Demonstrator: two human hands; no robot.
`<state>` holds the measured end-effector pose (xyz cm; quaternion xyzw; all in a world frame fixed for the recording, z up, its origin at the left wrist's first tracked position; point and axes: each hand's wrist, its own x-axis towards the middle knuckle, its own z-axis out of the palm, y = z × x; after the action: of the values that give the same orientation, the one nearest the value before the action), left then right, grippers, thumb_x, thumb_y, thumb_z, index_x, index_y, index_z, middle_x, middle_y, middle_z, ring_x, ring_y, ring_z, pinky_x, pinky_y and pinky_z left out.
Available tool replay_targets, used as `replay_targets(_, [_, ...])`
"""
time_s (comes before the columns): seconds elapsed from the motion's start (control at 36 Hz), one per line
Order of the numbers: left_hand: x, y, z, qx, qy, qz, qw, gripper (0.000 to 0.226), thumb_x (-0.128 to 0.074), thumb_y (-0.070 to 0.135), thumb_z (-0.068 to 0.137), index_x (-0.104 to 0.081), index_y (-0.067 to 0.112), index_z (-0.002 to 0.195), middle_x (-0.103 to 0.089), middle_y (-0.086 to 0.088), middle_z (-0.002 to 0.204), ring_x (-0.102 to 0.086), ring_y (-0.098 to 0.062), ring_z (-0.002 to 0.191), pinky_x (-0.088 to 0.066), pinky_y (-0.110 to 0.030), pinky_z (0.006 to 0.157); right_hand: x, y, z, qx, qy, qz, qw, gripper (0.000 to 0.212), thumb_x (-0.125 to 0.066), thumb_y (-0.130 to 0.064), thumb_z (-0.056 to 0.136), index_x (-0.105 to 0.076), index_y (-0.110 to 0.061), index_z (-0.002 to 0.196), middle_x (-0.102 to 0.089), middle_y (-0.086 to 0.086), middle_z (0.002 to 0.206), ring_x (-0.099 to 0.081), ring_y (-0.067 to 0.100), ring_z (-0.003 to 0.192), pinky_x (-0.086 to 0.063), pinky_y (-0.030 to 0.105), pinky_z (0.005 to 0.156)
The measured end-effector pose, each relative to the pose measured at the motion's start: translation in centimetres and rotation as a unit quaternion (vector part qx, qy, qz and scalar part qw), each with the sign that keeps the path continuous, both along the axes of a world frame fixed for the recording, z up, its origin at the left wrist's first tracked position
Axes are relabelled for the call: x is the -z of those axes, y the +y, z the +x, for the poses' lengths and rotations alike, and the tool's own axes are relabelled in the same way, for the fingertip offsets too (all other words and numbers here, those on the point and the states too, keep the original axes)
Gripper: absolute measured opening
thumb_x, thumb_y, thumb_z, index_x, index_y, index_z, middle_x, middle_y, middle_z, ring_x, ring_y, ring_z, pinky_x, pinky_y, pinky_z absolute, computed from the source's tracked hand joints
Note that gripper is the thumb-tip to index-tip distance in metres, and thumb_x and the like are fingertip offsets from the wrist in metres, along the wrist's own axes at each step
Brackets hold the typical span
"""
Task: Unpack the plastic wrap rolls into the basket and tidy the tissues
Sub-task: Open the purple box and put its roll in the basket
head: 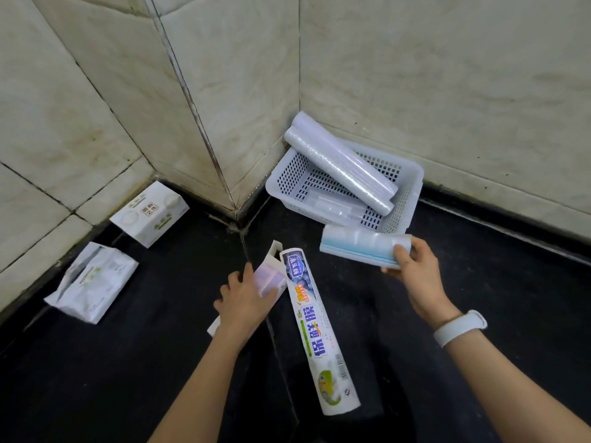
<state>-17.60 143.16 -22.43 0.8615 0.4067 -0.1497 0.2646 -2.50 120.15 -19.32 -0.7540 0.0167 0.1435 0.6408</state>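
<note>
A white perforated basket (412, 177) stands in the corner on the black counter. Two bare plastic wrap rolls (339, 161) lean across it, and a clear pack lies on its floor. My right hand (412, 266) grips a short white roll with a blue edge (361, 247) just in front of the basket. My left hand (243, 298) holds an open white carton (271, 276) down on the counter. A long printed wrap roll (316, 327) lies beside that carton. Two tissue packs, one (150, 212) by the wall and one (92, 279) nearer, lie at the left.
Tiled walls meet at a protruding corner (236, 199) right behind the counter. The black counter (479, 314) stretches out to the right of my hands. I wear a white band (460, 327) on my right wrist.
</note>
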Motion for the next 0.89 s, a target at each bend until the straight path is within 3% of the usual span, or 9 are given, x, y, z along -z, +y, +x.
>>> replay_targets(0.11, [-1.5,-0.2,2.7,-0.063,-0.202,-0.011,0.977,0.06,-0.049,0.047,0.09,-0.036,0.018,0.141,-0.036,-0.008,0.146,-0.037,-0.026,0.131,-0.031,-0.049,0.108,0.2,1.4,1.1,-0.009,0.014,0.027,0.999,0.01,-0.052,-0.009,0.089,-0.052,-0.016,0.095,-0.06,0.01,0.099,-0.061,0.02,0.085,-0.057,0.027,0.066])
replay_targets(0.19, [-3.4,-0.6,5.6,-0.132,-0.335,-0.173,0.917,0.051,-0.058,0.04,0.088,-0.048,0.017,0.132,-0.058,-0.004,0.125,-0.057,-0.012,0.105,-0.045,-0.032,0.093,0.0,2.8,1.4,-0.039,0.033,0.05,0.997,0.01,-0.056,-0.011,0.088,-0.053,-0.003,0.091,-0.057,0.013,0.087,-0.053,0.026,0.08,-0.045,0.042,0.078])
replay_targets(0.31, [-4.8,-0.8,9.2,-0.197,-0.324,-0.485,0.788,0.068,-0.067,0.041,0.077,-0.042,0.017,0.135,-0.061,-0.005,0.125,-0.063,-0.017,0.106,-0.051,-0.034,0.091,-0.6,5.1,1.8,-0.104,0.034,0.087,0.99,0.015,-0.061,-0.012,0.086,-0.049,-0.008,0.077,-0.044,0.006,0.069,-0.042,0.021,0.068,-0.038,0.04,0.071])
replay_targets(0.42, [-4.4,-0.2,11.9,-0.319,-0.406,-0.566,0.643,0.048,-0.061,0.012,0.086,-0.046,0.009,0.132,-0.06,-0.013,0.125,-0.061,-0.027,0.111,-0.052,-0.043,0.089,-1.2,7.5,3.3,-0.223,-0.036,0.003,0.974,0.026,-0.064,-0.021,0.084,-0.055,0.003,0.088,-0.049,0.006,0.07,-0.048,0.021,0.07,-0.044,0.04,0.073])
replay_targets(0.5, [-3.8,1.5,13.2,-0.373,-0.425,-0.472,0.676,0.047,-0.061,0.009,0.087,-0.045,0.009,0.132,-0.06,-0.012,0.12,-0.062,-0.023,0.101,-0.053,-0.037,0.08,-1.2,8.5,6.4,-0.264,-0.098,-0.07,0.957,0.009,-0.055,-0.028,0.089,-0.062,-0.027,0.095,-0.066,-0.001,0.094,-0.061,0.016,0.086,-0.049,0.031,0.083])
replay_targets(0.58, [-3.1,3.6,13.9,-0.364,-0.422,-0.382,0.737,0.05,-0.064,0.014,0.086,-0.044,0.013,0.132,-0.062,-0.004,0.109,-0.061,-0.014,0.091,-0.05,-0.028,0.073,-0.1,9.2,10.7,-0.278,-0.125,-0.184,0.934,0.023,-0.043,-0.023,0.095,-0.062,-0.018,0.108,-0.064,-0.001,0.107,-0.059,0.014,0.094,-0.044,0.024,0.086])
replay_targets(0.72, [-2.0,6.0,14.9,-0.323,-0.4,-0.313,0.799,0.04,-0.066,0.017,0.085,-0.047,0.02,0.12,-0.058,0.006,0.091,-0.056,-0.006,0.081,-0.043,-0.02,0.062,2.4,11.2,14.5,-0.515,0.002,-0.313,0.798,0.024,-0.038,-0.027,0.096,-0.059,-0.029,0.085,-0.057,-0.014,0.085,-0.052,0.012,0.086,-0.043,0.024,0.082])
replay_targets(0.81, [-1.5,6.5,15.1,-0.307,-0.395,-0.301,0.812,0.035,-0.066,0.017,0.084,-0.05,0.021,0.115,-0.059,0.006,0.091,-0.058,-0.005,0.08,-0.043,-0.019,0.06,3.8,12.2,14.7,-0.576,0.009,-0.349,0.739,0.036,-0.03,-0.037,0.097,-0.058,-0.023,0.114,-0.056,-0.003,0.122,-0.05,0.015,0.109,-0.035,0.03,0.1])
replay_targets(0.89, [-1.3,6.5,15.1,-0.295,-0.387,-0.3,0.821,0.031,-0.066,0.017,0.084,-0.052,0.021,0.111,-0.061,0.007,0.091,-0.059,-0.003,0.079,-0.044,-0.015,0.058,4.6,12.7,14.9,-0.578,-0.036,-0.364,0.73,0.04,-0.031,-0.031,0.098,-0.046,-0.019,0.133,-0.04,0.001,0.145,-0.037,0.02,0.131,-0.024,0.036,0.114])
